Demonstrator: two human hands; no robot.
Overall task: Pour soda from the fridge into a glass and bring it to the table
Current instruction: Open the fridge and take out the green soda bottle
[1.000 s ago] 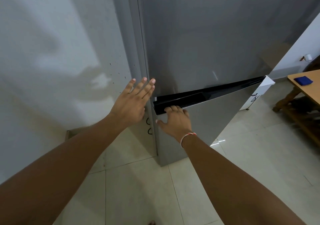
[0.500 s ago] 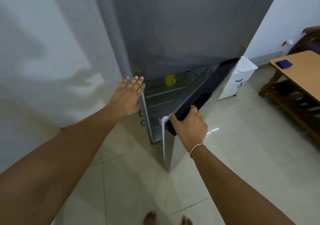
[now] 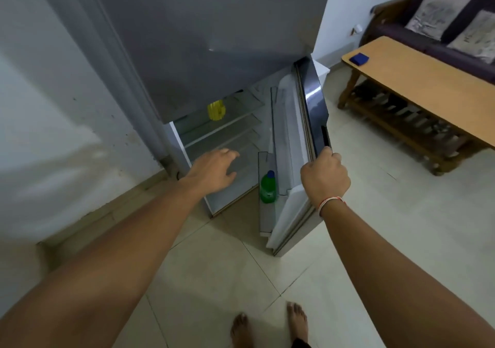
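The grey fridge (image 3: 214, 40) stands ahead with its lower door (image 3: 313, 112) swung wide to the right. A green soda bottle (image 3: 267, 188) with a blue cap stands upright in the bottom door shelf. My right hand (image 3: 324, 176) grips the top corner of the open door. In front of the lower shelves hovers my left hand (image 3: 214, 171), fingers apart and empty, a short way left of the bottle. A wooden table (image 3: 428, 85) stands at the right. No glass is in view.
A yellow object (image 3: 216, 110) sits on an upper fridge shelf. A small blue item (image 3: 359, 58) lies on the table's near end, with a dark sofa (image 3: 442, 26) and cushions behind. A white wall runs along the left. My bare feet (image 3: 270, 326) stand on pale floor tiles.
The lower door swung from shut to wide open, pulled by my right hand. My left hand left the fridge's side edge and moved down in front of the open shelves.
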